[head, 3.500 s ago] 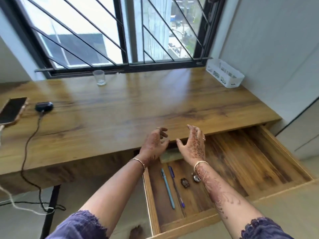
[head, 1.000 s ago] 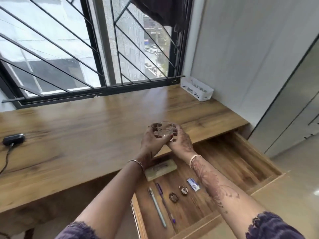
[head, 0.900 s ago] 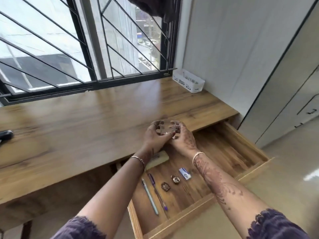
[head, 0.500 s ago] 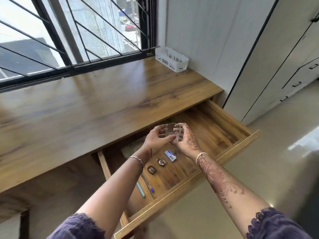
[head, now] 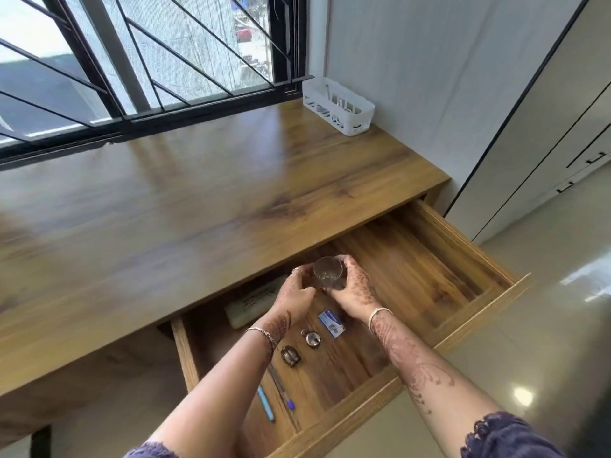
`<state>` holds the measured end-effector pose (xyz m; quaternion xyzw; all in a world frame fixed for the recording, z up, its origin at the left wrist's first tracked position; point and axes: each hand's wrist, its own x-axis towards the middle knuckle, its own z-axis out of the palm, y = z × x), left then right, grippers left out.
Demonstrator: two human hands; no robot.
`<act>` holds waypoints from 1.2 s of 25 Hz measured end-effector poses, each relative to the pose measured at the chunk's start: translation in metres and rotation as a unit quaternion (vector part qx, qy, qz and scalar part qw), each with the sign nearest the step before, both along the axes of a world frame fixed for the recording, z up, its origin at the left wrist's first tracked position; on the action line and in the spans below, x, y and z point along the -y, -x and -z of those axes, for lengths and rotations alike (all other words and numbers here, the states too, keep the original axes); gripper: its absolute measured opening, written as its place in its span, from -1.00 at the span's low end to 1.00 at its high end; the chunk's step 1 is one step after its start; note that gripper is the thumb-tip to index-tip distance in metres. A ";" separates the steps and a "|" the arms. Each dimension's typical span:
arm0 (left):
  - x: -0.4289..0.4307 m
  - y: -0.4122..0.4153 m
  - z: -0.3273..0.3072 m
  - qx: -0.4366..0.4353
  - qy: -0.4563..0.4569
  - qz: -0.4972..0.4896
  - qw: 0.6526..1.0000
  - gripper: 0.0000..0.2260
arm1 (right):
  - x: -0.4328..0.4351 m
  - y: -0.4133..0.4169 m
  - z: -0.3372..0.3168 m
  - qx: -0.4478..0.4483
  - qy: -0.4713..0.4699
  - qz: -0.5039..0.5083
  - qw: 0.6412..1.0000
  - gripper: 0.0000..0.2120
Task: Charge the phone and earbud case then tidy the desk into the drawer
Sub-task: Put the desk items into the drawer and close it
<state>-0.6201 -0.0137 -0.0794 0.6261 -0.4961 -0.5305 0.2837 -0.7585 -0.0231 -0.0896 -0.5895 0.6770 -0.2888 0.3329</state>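
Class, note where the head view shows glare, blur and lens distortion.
Head view: window light glares on the desk and floor; the desk's left end is smeared by blur; the wide lens tilts the wardrobe lines; the clear glass is faint against the drawer.

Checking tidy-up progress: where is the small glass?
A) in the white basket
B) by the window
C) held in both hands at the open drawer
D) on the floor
C: the left hand and right hand grip the glass at the open drawer.

Free room at drawer right; pens and trinkets left.
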 end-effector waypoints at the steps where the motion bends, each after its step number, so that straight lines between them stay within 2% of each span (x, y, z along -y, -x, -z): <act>1: 0.004 0.000 0.006 0.005 -0.007 0.002 1.000 -0.46 | 0.005 0.000 0.006 -0.004 -0.003 0.002 1.000 -0.39; 7: 0.018 0.008 0.020 0.016 -0.033 0.020 0.999 -0.48 | 0.019 0.006 0.025 -0.008 -0.037 0.019 0.999 -0.44; 11: 0.017 0.008 0.015 0.008 -0.017 0.036 0.999 -0.48 | 0.021 0.006 0.028 -0.008 -0.045 0.020 0.999 -0.38; 18: 0.017 0.006 0.011 0.015 -0.017 0.058 0.998 -0.49 | 0.024 0.002 0.033 0.000 -0.031 0.038 0.999 -0.48; 21: 0.016 0.006 0.005 0.046 -0.014 0.070 0.996 -0.50 | 0.025 0.000 0.033 -0.002 -0.038 0.045 0.998 -0.35; 25: 0.009 0.005 -0.001 0.065 -0.013 0.038 0.997 -0.50 | 0.020 0.003 0.027 -0.001 -0.050 0.045 0.998 -0.19; 30: -0.020 -0.001 -0.017 0.085 0.014 0.019 0.996 -0.52 | -0.002 0.009 0.015 -0.040 -0.044 0.067 0.996 -0.11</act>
